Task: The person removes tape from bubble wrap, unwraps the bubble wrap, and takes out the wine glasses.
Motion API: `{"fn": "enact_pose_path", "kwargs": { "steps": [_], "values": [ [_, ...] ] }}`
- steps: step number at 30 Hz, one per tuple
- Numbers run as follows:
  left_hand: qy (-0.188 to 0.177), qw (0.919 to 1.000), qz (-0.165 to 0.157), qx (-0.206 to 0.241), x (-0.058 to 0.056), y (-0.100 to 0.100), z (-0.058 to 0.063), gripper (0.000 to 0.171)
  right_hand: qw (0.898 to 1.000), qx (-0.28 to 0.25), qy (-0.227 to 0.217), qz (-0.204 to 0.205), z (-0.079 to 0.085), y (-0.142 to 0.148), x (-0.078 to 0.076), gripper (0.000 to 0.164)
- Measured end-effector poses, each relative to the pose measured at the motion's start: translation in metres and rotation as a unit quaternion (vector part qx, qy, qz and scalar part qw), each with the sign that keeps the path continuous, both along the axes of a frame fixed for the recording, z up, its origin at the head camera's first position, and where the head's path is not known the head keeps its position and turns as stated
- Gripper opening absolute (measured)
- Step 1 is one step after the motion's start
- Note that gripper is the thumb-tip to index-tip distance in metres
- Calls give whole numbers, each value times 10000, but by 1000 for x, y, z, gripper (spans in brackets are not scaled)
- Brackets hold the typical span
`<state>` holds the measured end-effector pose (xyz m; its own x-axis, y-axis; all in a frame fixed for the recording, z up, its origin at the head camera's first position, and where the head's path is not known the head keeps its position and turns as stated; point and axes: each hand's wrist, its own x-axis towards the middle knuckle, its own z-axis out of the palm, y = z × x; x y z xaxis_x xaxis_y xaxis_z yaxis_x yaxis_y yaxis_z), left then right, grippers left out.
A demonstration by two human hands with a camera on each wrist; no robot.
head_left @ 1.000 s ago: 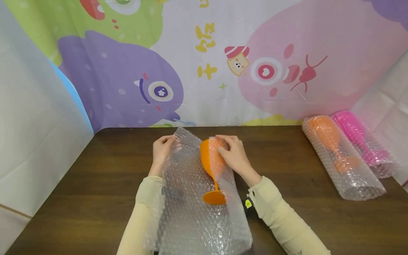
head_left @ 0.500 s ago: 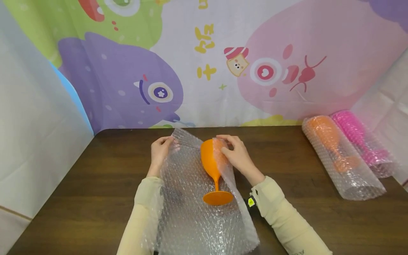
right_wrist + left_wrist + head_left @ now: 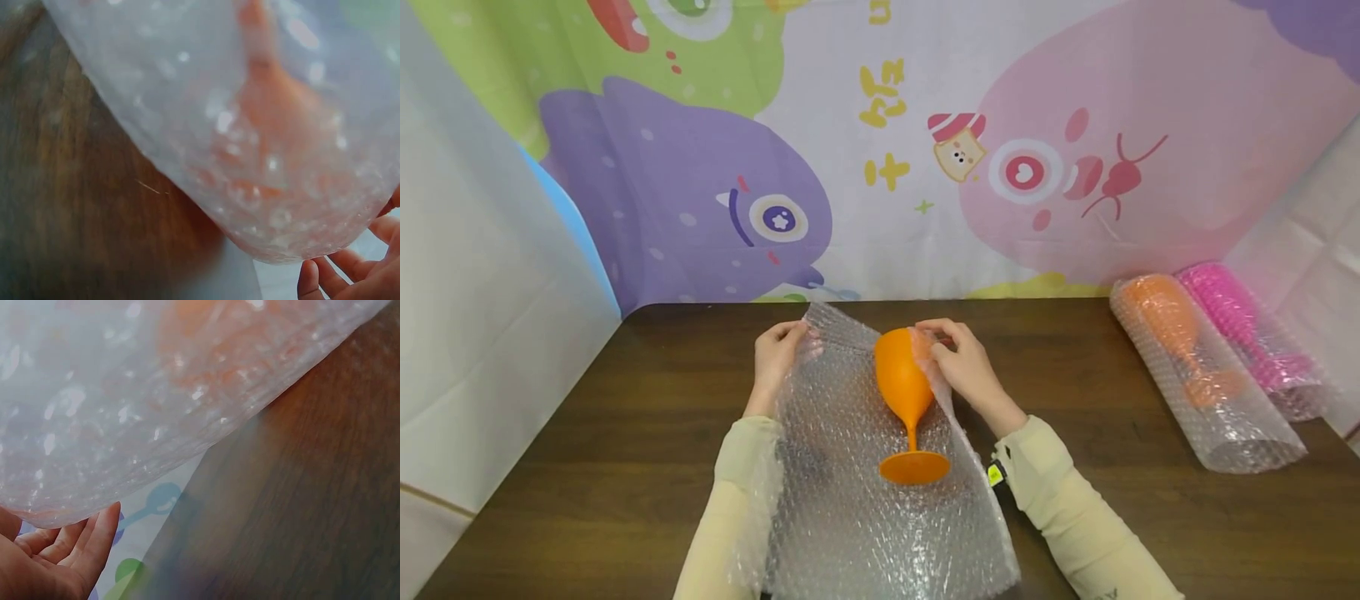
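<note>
An orange goblet (image 3: 901,375) lies on clear bubble wrap (image 3: 842,475), its bowl toward the back and its round foot toward the front. My left hand (image 3: 775,358) pinches the wrap's far left corner between thumb and fingers. At the far right edge of the wrap, beside the goblet's bowl, my right hand (image 3: 966,362) grips the film, which overlaps the bowl's right side. Both wrist views show the goblet as a blurred orange shape through the bubbles, with the left fingers (image 3: 103,544) and right fingers (image 3: 331,281) at the wrap's edge.
Two bubble-wrapped goblets, one orange (image 3: 1168,321) and one pink (image 3: 1225,304), lie side by side at the right of the dark wooden table (image 3: 617,467). A printed cartoon cloth (image 3: 880,233) hangs behind the table.
My right hand has drawn the wrap's right edge rightward, uncovering more of the goblet's bowl and its whole foot. My left hand has shifted only slightly left.
</note>
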<state>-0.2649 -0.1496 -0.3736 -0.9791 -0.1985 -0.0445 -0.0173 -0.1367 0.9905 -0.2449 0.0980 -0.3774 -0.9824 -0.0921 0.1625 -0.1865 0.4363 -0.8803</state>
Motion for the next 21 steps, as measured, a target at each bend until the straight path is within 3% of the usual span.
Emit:
{"fn": "enact_pose_path", "kwargs": {
  "steps": [7, 11, 15, 21],
  "values": [
    [36, 10000, -24, 42, 0, -1, -1, 28, 9995, -318, 70, -21, -3, 2, -1, 27],
    [40, 10000, -23, 48, 1, -1, -1, 28, 9993, -372, 65, -5, -5, 3, -1, 35],
    [36, 10000, -32, 30, 0, -1, -3, 29, 9994, -339, 60, -95, -5, 4, 0, 34],
    [-42, 10000, -62, -50, -1, -4, -4, 28, 9975, -696, 77, -92, -6, 4, -1, 29]
  ]
}}
